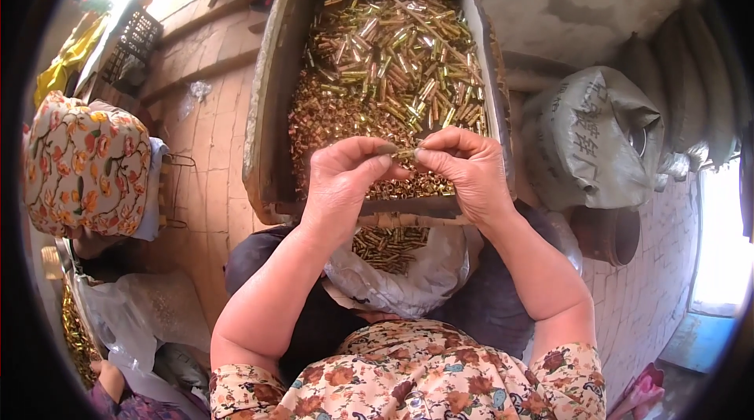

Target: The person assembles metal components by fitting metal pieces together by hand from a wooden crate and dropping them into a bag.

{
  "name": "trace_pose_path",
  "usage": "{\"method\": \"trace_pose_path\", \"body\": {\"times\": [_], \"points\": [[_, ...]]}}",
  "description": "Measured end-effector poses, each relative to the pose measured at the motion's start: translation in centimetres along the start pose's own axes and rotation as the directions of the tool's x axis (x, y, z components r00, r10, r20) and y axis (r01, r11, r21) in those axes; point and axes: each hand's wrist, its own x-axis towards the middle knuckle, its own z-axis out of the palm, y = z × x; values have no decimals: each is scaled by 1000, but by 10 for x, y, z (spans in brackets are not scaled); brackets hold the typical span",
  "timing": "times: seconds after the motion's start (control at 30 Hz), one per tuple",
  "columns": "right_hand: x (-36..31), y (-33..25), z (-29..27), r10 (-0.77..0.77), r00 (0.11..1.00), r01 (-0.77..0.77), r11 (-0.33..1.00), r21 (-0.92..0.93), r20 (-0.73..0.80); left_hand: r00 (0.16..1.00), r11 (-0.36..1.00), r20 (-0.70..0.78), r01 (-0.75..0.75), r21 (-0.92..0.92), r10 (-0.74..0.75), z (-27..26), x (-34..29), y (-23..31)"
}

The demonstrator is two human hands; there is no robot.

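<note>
My left hand (351, 171) and my right hand (469, 165) meet over the near part of a wooden tray (269, 98). Thumb and fingers of both hands are pinched on a small brass-coloured metal tube (404, 154), mostly covered by the fingertips. Long shiny metal tubes (385, 51) lie loose in the far part of the tray. Short metal rings or sleeves (322, 117) heap up along its left and near side. Below the tray, between my legs, a white plastic bag (440, 271) holds many thin brass-coloured pieces (389, 247).
A printed grey woven sack (585, 137) stands right of the tray, with a brown pot (616, 235) below it. On the left are a flower-patterned cushioned seat (88, 165) and a black crate (135, 39). Another person's hand (108, 381) shows at lower left, beside brass-coloured pieces (77, 333).
</note>
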Motion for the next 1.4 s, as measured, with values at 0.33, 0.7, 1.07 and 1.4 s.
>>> {"method": "trace_pose_path", "body": {"times": [0.33, 0.7, 1.07, 1.4], "points": [[-1, 1, -8, 17, 1000, -17, 999, 38, -9, 1000, 1000, 13, 4, -20, -4, 4, 5, -7], [-6, 2, -18, -4, 999, 5, 999, 40, -33, 1000, 1000, 31, 0, 21, -1, 12, 7, -14], [-6, -1, -27, 34, 997, -25, 993, 116, -73, 999, 1000, 49, 14, -8, -14, 23, 13, -15], [-10, -1, -31, -18, 997, 24, 997, 72, -76, 992, 996, 108, 70, -64, -63, 24, 15, -18]]}}
